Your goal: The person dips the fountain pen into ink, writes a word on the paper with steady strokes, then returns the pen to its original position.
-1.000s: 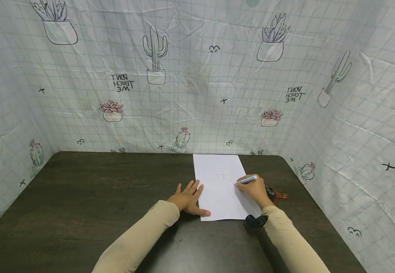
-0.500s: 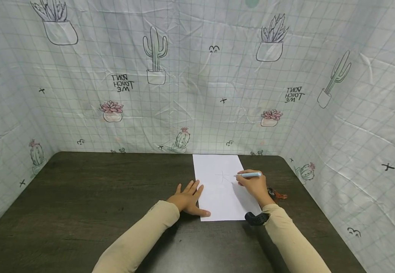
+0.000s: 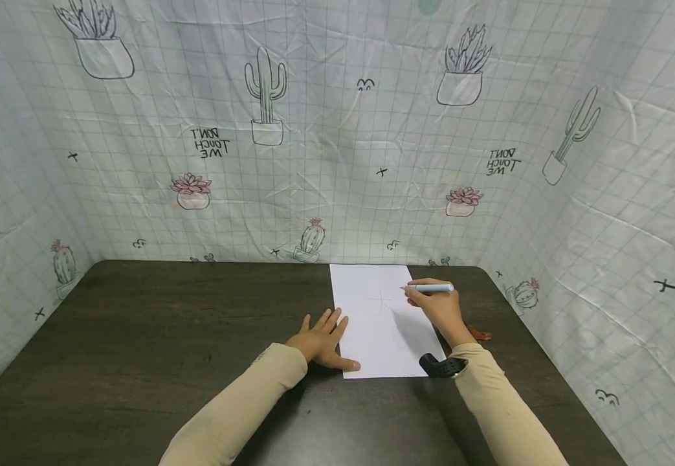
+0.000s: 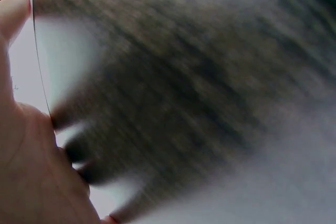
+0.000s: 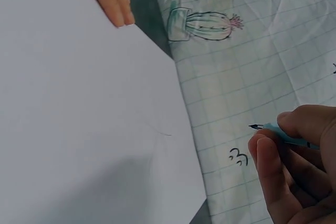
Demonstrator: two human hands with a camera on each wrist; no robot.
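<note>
In the head view a white sheet of paper [image 3: 372, 349] lies on the dark table. Thin lines that cross [image 3: 380, 299] are drawn on its upper middle part. My left hand [image 3: 320, 340] rests with spread fingers on the sheet's left edge; the left wrist view shows part of this hand [image 4: 31, 166] close up. Over the paper's right side, my right hand [image 3: 439, 309] pinches a light blue pen [image 3: 433, 288]. The pen's dark pointed nib [image 5: 255, 127] shows in the right wrist view, apart from the paper. A short curved stroke [image 5: 165, 134] is visible on the sheet there.
Right of my right wrist lies an orange-brown object [image 3: 479, 333], partly hidden. A black band-like device [image 3: 442, 366] sits at that wrist. The dark wooden table [image 3: 168, 336] extends left, and a white gridded cloth with cactus prints [image 3: 337, 129] stands around its back and sides.
My right hand has moved up the sheet with the pen, whose tip has lifted off the drawn lines. The pen now lies more level. My left hand has stayed in place.
</note>
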